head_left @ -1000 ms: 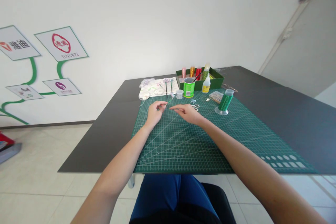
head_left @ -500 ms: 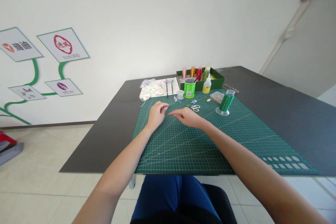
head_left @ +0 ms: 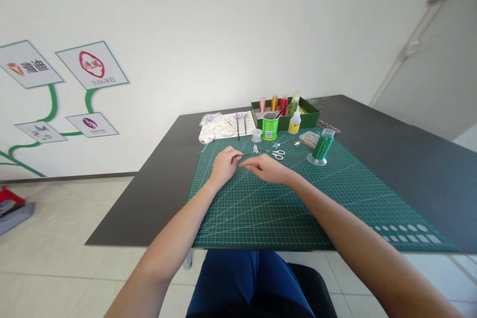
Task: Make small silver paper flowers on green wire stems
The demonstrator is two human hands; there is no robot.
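My left hand (head_left: 225, 165) is closed in a pinch on the thin green stem (head_left: 246, 154) of a small pale pink flower (head_left: 255, 149), which points away to the right. Just beside it, my right hand (head_left: 267, 169) has its index finger stretched toward the left fingertips, with the thumb tucked beneath. Whatever those right fingers pinch is too small or hidden to make out. White-handled scissors (head_left: 278, 154) lie past the right knuckles, near a small bluish flower piece (head_left: 276, 145). To the right, a spool of green thread (head_left: 322, 147) stands upright on the green cutting mat (head_left: 268, 213).
Behind the hands stand a green can (head_left: 270, 126), a small white tub (head_left: 256, 135) and a glue bottle (head_left: 294, 122). A dark green box (head_left: 311, 118) holds several thread spools. White paper (head_left: 227, 129) with flower pieces lies at the back left. A clear case (head_left: 309, 139) sits behind the green spool.
The flower has swung right and nearer to me as the stem turned in my left fingers. Both hands have stayed close to where they were; the view has shifted slightly.
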